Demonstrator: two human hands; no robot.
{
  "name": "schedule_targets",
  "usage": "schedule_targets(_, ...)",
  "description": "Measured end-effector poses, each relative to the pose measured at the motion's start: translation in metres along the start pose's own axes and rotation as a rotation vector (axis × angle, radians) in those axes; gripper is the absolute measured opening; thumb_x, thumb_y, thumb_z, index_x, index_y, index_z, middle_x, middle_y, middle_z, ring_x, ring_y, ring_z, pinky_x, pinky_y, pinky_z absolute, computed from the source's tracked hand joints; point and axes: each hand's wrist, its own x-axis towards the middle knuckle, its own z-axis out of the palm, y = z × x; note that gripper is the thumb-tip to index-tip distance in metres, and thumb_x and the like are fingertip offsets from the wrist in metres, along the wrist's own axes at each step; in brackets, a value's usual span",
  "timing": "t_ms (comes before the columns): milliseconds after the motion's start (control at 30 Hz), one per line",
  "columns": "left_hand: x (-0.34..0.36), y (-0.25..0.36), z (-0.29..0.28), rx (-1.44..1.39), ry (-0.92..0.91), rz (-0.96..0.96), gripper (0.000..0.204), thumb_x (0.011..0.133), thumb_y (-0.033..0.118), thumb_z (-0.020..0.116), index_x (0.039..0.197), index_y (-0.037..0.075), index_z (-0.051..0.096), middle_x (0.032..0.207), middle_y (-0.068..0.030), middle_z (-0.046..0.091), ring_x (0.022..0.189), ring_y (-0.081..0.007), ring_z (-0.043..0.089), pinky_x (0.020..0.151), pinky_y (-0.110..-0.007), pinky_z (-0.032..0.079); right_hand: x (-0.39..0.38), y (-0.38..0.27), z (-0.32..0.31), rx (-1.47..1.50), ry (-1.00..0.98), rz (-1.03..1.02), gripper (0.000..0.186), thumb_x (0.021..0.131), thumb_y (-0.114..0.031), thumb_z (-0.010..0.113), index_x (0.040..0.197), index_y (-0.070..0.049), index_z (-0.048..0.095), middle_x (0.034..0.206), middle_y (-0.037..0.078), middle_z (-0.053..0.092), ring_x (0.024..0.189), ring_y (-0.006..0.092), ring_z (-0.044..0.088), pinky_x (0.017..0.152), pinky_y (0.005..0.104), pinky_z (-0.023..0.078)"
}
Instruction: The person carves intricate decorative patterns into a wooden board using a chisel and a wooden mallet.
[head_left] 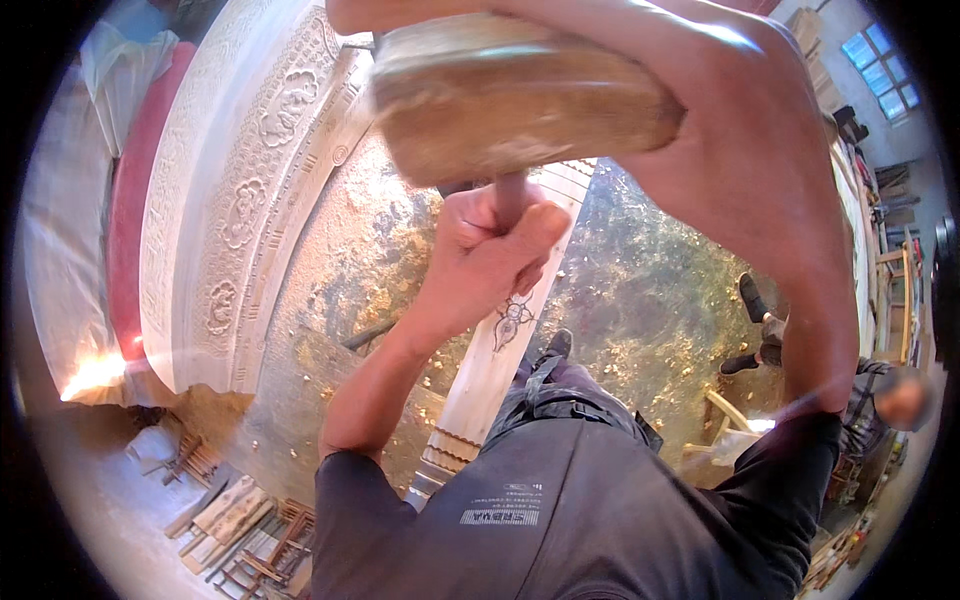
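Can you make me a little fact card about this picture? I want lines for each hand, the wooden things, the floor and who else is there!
Left hand: closed around a rounded tool handle
Right hand: at the top edge, partly cut off; grip unclear
Wooden block: big, blurry, just above the left hand
Board: long, pale, with a dark pattern
Carved panel: large, pale, on the left
Floor: scattered with wood bits
Other person: far right

The left forearm (385,370) is angled up and inward, its left hand (485,255) curled into a fist. The right arm (765,190) is raised high and bent, its right hand (375,14) partly cut off above.
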Motion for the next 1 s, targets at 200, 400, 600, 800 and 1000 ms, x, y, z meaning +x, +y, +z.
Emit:
schedule_targets(200, 0.0, 0.001, 0.004, -0.037, -0.004, -0.017, 0.029, 0.101, 0.022, 0.074, 0.081, 0.005, 0.064, 0.066, 0.0072, 0.053, 0.057, -0.0012, 0.045, 0.051, -0.023, 0.034, -0.004, 0.004, 0.001, 0.015, 0.017, 0.045, 0.033, 0.078, -0.008, 0.076, 0.11, -0.012, 0.076, 0.088, 0.011, 0.076, 0.08, 0.0252, 0.076, 0.069, 0.0348, 0.059)
schedule_targets(400, -0.006, -0.009, -0.002, -0.04, -0.002, -0.023, 0.022, 0.1, 0.016, 0.073, 0.083, 0.004, 0.066, 0.067, 0.0069, 0.055, 0.059, -0.0008, 0.047, 0.052, -0.023, 0.034, -0.002, 0.005, -0.003, 0.028, 0.057, 0.016, 0.031, 0.079, -0.008, 0.074, 0.109, -0.012, 0.077, 0.087, 0.011, 0.076, 0.079, 0.0252, 0.076, 0.068, 0.0348, 0.059)
schedule_targets(600, -0.012, -0.011, 0.01, 0.047, 0.032, 0.132, 0.032, 0.107, 0.016, 0.059, 0.078, 0.009, 0.049, 0.062, 0.0015, 0.042, 0.052, -0.0068, 0.032, 0.048, -0.026, 0.026, 0.004, 0.002, -0.007, 0.031, 0.123, -0.065, 0.028, 0.08, -0.008, 0.073, 0.107, -0.013, 0.077, 0.086, 0.011, 0.076, 0.078, 0.0251, 0.076, 0.067, 0.0348, 0.059)
schedule_targets(800, -0.012, -0.012, 0.011, -0.098, -0.038, 0.14, 0.035, 0.103, 0.024, 0.071, 0.08, 0.007, 0.051, 0.065, 0.0026, 0.043, 0.055, -0.007, 0.037, 0.05, -0.026, 0.029, 0.022, -0.004, 0.002, 0.054, 0.227, -0.19, 0.027, 0.081, -0.008, 0.072, 0.106, -0.013, 0.078, 0.085, 0.011, 0.076, 0.076, 0.0251, 0.076, 0.066, 0.0348, 0.059)
schedule_targets(1000, -0.01, -0.014, 0.014, -0.07, -0.06, 0.172, 0.037, 0.105, 0.027, 0.067, 0.078, 0.009, 0.049, 0.062, 0.0025, 0.04, 0.053, -0.0073, 0.032, 0.048, -0.027, 0.027, 0.041, -0.008, 0.016, 0.042, 0.344, -0.289, 0.025, 0.081, -0.008, 0.07, 0.104, -0.013, 0.078, 0.084, 0.011, 0.076, 0.075, 0.025, 0.076, 0.065, 0.0348, 0.059)
